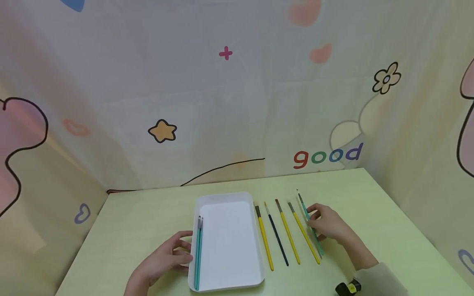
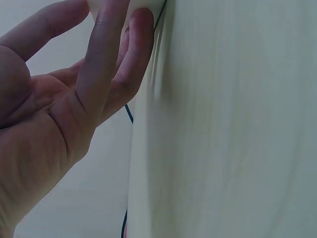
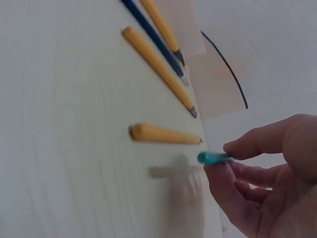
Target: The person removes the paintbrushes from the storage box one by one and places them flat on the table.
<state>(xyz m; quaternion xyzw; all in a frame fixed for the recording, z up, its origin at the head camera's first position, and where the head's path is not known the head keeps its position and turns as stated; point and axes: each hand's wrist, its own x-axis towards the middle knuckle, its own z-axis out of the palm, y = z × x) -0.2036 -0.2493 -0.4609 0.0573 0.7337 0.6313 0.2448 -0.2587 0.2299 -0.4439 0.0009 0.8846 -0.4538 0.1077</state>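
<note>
My right hand (image 1: 327, 222) pinches a teal paintbrush (image 1: 304, 210) between thumb and fingers, at the right end of a row of brushes. In the right wrist view the teal handle's rounded end (image 3: 210, 157) points at the camera, and the brush's shadow falls on the table beside it. My left hand (image 1: 164, 257) rests its loosely bent fingers against the left side of a white rectangular tray (image 1: 226, 283). Two teal paintbrushes (image 1: 198, 250) lie side by side along the tray's left wall. In the left wrist view the fingertips (image 2: 142, 20) meet the tray's white corner.
Between tray and right hand lie a wide yellow brush (image 1: 263, 238), a dark-handled brush (image 1: 278, 238) and two more yellow brushes (image 1: 288, 232), bristles toward the back. The pale table (image 1: 148, 213) meets a printed cloth backdrop (image 1: 222, 123). A black device (image 1: 348, 287) sits by the right sleeve.
</note>
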